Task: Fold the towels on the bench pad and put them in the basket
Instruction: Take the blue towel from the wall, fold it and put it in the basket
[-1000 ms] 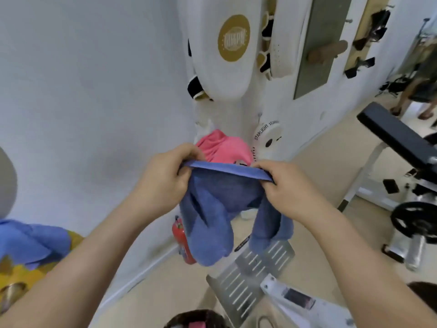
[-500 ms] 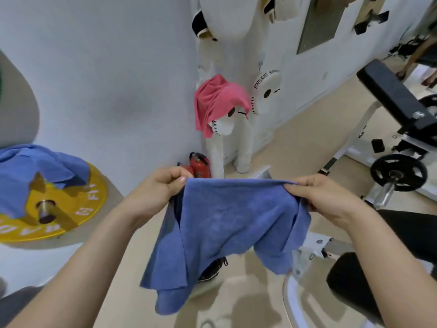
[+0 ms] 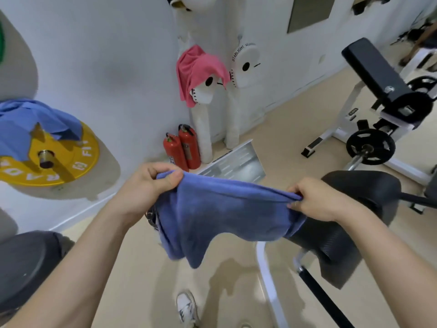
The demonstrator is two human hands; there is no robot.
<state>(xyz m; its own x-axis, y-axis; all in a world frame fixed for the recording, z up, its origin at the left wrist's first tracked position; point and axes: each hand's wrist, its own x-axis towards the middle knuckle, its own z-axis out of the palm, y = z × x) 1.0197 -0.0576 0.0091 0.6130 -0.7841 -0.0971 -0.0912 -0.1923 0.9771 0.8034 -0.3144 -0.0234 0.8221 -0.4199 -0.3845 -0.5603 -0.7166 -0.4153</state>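
A blue towel [image 3: 220,216] hangs in the air in front of me, stretched along its top edge. My left hand [image 3: 151,185] grips its left corner and my right hand [image 3: 314,200] pinches its right corner. The towel's lower part droops over the near end of a black bench pad [image 3: 369,204] on the right. A pink towel [image 3: 198,69] hangs on a white stand by the wall. Another blue towel [image 3: 30,119] lies draped over a yellow weight plate [image 3: 54,162] on the left. No basket is in view.
Two red fire extinguishers [image 3: 182,150] stand at the wall beside a metal footplate [image 3: 236,162]. A white weight bench with a black plate [image 3: 371,146] fills the right. A dark round plate [image 3: 26,263] sits at lower left. My white shoe [image 3: 186,306] is on the beige floor.
My hands have lowered and drawn apart, spreading the towel's top edge wider. The view has tilted down, bringing the bench pad and floor into sight.
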